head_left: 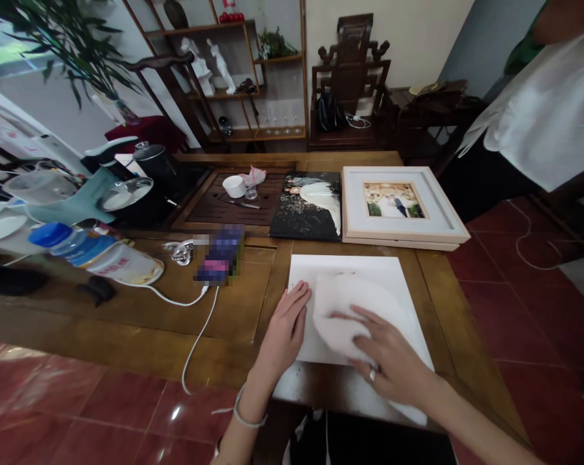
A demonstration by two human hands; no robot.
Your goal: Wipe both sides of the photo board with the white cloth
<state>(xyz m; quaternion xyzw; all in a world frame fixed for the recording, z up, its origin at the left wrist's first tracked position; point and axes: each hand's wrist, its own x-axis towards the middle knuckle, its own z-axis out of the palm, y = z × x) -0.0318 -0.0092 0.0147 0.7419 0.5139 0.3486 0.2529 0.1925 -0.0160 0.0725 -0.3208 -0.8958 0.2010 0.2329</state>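
A white flat panel (354, 271) lies on the wooden table (127, 323) in front of me. My left hand (284, 332) rests flat on its left edge, fingers together and stretched out. My right hand (393, 361), with a ring on one finger, presses a pale pink cloth (340, 310) onto the panel, fingers spread over it. Behind the panel lie a dark photo print (308, 206) and a white picture frame (401, 203) with a photo in it.
A phone (219, 255) on a white cable (195, 349), a bottle with a blue cap (93, 255), a kettle (151, 161) and a tea tray with a white cup (233, 186) sit to the left. Another person in white (548, 116) stands at the right. Shelves and a carved chair (352, 84) stand behind.
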